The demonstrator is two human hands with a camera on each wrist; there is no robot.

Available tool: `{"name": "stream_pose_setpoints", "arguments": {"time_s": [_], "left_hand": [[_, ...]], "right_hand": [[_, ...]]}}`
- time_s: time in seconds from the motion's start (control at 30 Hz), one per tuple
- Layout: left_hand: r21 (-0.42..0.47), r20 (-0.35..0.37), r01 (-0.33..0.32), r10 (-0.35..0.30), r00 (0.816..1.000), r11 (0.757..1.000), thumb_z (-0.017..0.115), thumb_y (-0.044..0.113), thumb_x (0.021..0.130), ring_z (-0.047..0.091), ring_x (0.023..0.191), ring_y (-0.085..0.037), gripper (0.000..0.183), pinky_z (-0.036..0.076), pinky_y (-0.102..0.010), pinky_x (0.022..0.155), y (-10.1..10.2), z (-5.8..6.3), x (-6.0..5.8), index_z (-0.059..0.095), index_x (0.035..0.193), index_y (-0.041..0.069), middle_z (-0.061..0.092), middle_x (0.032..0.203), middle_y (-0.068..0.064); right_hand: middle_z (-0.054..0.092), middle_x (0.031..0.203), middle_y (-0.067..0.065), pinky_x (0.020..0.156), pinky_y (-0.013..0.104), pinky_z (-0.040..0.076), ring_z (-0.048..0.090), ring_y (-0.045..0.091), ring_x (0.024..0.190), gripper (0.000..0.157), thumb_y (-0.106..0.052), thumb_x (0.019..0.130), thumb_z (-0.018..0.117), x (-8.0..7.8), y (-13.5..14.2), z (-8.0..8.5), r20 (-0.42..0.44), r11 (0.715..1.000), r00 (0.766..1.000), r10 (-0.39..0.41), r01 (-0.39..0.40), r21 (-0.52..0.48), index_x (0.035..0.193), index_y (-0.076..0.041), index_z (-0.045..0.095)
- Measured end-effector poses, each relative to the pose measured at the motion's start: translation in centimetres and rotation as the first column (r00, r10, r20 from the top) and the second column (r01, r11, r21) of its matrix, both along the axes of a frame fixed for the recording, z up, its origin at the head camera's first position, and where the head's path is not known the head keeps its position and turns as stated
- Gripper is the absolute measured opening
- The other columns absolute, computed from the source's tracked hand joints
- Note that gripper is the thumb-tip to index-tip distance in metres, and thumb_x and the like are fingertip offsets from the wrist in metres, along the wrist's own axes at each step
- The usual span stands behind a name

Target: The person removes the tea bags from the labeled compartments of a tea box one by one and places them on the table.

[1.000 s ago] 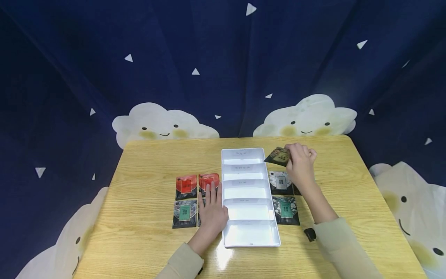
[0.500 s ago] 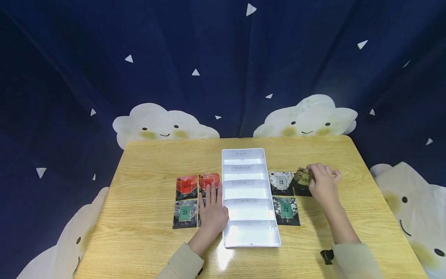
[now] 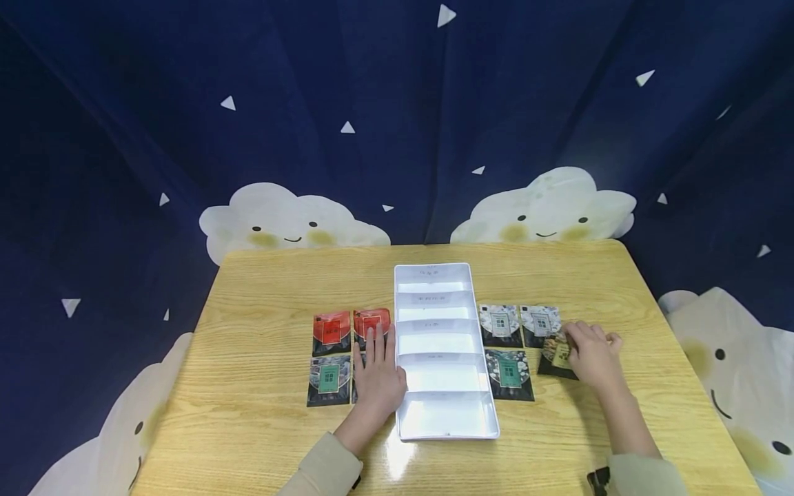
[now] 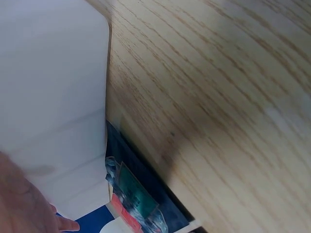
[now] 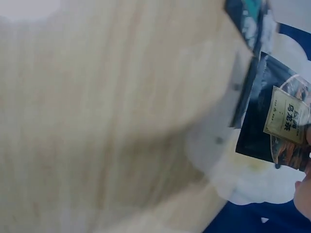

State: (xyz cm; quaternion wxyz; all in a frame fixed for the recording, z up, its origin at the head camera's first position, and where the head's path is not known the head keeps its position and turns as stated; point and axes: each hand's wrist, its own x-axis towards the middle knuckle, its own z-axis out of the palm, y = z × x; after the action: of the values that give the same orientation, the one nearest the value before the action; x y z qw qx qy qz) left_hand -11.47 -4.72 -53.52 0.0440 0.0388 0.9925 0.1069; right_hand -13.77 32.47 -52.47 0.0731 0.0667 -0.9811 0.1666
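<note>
My right hand [image 3: 597, 357] pinches the edge of a black tea sachet with a gold label [image 5: 285, 115], just in front of the right group of sachets. In the head view the sachet overlaps the lower edge of a white-labelled sachet [image 3: 540, 324]. My left hand [image 3: 380, 375], its fingers straight, lies against the left side of the white divided tray [image 3: 447, 438]. Beneath that hand is a mostly hidden green-labelled sachet [image 4: 138, 191]. The fingertips reach a red sachet [image 3: 371, 319].
Left of the tray lie another red sachet [image 3: 332, 333] and a green-labelled one [image 3: 329, 379]. At its right are a white-labelled sachet [image 3: 500, 325] and a green-labelled sachet [image 3: 509, 374]. A dark blue curtain [image 3: 397, 124] hangs behind the wooden table [image 3: 248, 427].
My right hand has carried the gold-labelled sachet from beside the tray's far right corner rightward and toward me, uncovering the white-labelled sachet. My left hand and the tray have stayed put.
</note>
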Motion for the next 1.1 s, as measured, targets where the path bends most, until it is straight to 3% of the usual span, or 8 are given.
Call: {"name": "stream_pose_setpoints", "arguments": {"time_s": [0.17, 0.6, 0.87, 1.1], "left_hand": [[0.009, 0.007, 0.003, -0.003, 1.000, 1.000, 0.041, 0.025, 0.090, 0.008, 0.139, -0.030, 0.065, 0.009, -0.053, 0.108, 0.1, 0.1, 0.0, 0.015, 0.147, 0.011, 0.014, 0.152, -0.013], [0.009, 0.006, 0.004, -0.004, 1.000, 1.000, 0.040, 0.025, 0.090, 0.008, 0.139, -0.030, 0.064, 0.008, -0.053, 0.108, 0.1, 0.0, 0.1, 0.014, 0.147, 0.012, 0.012, 0.152, -0.013], [0.012, 0.003, 0.001, -0.001, 1.000, 1.000, 0.040, 0.025, 0.090, 0.009, 0.139, -0.030, 0.064, 0.008, -0.053, 0.108, 0.0, 0.0, 0.0, 0.015, 0.147, 0.011, 0.012, 0.152, -0.013], [0.006, 0.001, 0.000, 0.000, 1.000, 1.000, 0.040, 0.026, 0.090, 0.010, 0.139, -0.031, 0.064, 0.008, -0.053, 0.108, 0.0, 0.1, 0.1, 0.014, 0.147, 0.012, 0.012, 0.152, -0.013]], "right_hand": [[0.056, 0.100, 0.015, 0.081, 0.060, 0.018, 0.045, 0.035, 0.089, 0.036, 0.006, 0.073, 0.047, 0.6, 0.6, -1.8, 0.096, 0.999, 0.995, 0.022, -0.025, 0.025, 0.106, -0.005, 0.056], [0.048, 0.102, 0.014, 0.081, 0.059, 0.021, 0.041, 0.036, 0.097, 0.031, 0.001, 0.083, 0.054, 1.5, 0.6, -6.8, -0.014, 0.998, 0.999, 0.028, -0.028, 0.054, 0.111, -0.011, 0.051], [0.048, 0.099, 0.010, 0.079, 0.056, 0.023, 0.042, 0.033, 0.094, 0.018, -0.007, 0.091, 0.049, 1.8, 0.0, -7.8, -0.081, 0.997, 0.996, 0.049, -0.044, 0.057, 0.108, -0.013, 0.052], [0.048, 0.101, 0.010, 0.079, 0.055, 0.023, 0.042, 0.032, 0.095, 0.015, -0.009, 0.091, 0.052, 1.6, -0.4, -8.2, -0.101, 0.998, 0.995, 0.021, -0.015, 0.064, 0.105, -0.014, 0.053]]}}
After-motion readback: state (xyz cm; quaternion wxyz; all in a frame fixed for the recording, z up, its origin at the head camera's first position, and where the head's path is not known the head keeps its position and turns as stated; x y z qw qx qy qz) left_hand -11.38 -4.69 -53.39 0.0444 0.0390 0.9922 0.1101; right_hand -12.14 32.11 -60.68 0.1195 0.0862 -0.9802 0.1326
